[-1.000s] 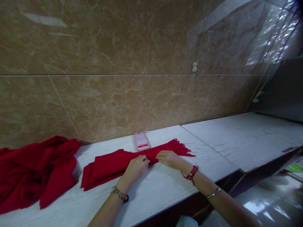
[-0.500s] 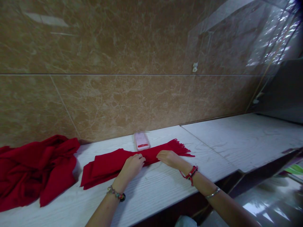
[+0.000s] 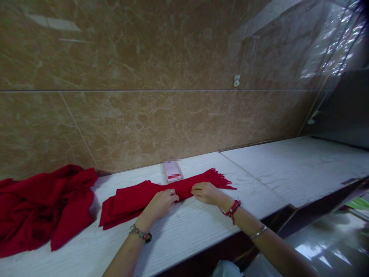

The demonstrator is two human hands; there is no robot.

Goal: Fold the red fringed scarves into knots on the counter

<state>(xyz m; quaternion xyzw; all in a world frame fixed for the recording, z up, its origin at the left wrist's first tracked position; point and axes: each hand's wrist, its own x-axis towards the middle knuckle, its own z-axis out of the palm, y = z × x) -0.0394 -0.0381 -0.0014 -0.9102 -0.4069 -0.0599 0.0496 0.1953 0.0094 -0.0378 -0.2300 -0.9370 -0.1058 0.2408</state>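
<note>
Along the back, a brown marbled wall (image 3: 158,77) with a small white socket (image 3: 236,80). Below, a white wood-grain counter (image 3: 259,161), crossed by a seam towards the right. On the left end, a rumpled pile of red cloth (image 3: 69,204), just beside the folded end of a red scarf (image 3: 132,200). Close behind the scarf's middle, between cloth and wall, a small pale pink case (image 3: 172,172), partly blurred; too close to tell whether touching.

Scarf flat on the counter, in front of the case, with long axis slanting along the counter, roughly in line with the wall. Wider, layered folds at left; narrower towards the right, with fringe (image 3: 223,179) pointing right and slightly away.

Left hand (image 3: 162,204) reaching in from lower left, back up, fingers curled down over the scarf's near edge. Right hand (image 3: 206,193) reaching in from lower right, fingers together and bent, tips on the scarf nearer the fringe. Short stretch of cloth between both. Impossible to tell whether either is pinching cloth or only pressing, with undersides hidden.
</note>
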